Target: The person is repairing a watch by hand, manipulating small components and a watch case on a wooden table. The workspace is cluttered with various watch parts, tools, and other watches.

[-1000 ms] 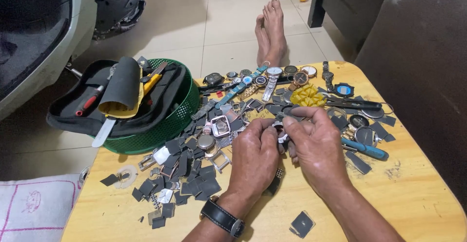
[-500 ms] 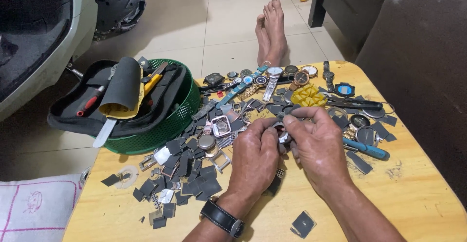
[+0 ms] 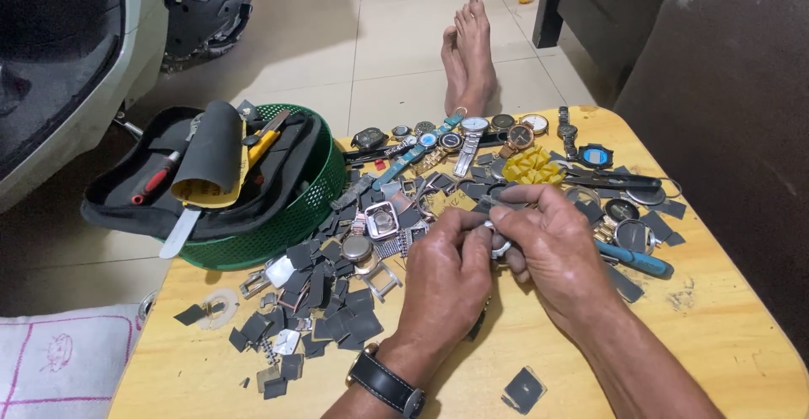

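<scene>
Working a small metal watch part between both hands above the middle of the wooden table. Left hand curled, fingertips pinching the part from the left; right hand closed over it from the right, thumb and forefinger clamped on the same piece. Exact kind of part hard to tell, mostly hidden by fingers.

Progress, judged from the layout: work on this piece looks mid-way, part not yet set down. Much left unsorted: heap of dark grey scraps and loose silver cases to the left, row of wristwatches along the far edge, yellow cluster beside them. Blue-handled tool lying untouched just right of the right hand. Green basket with tool pouch at far left. Bare feet on the tiled floor beyond.
</scene>
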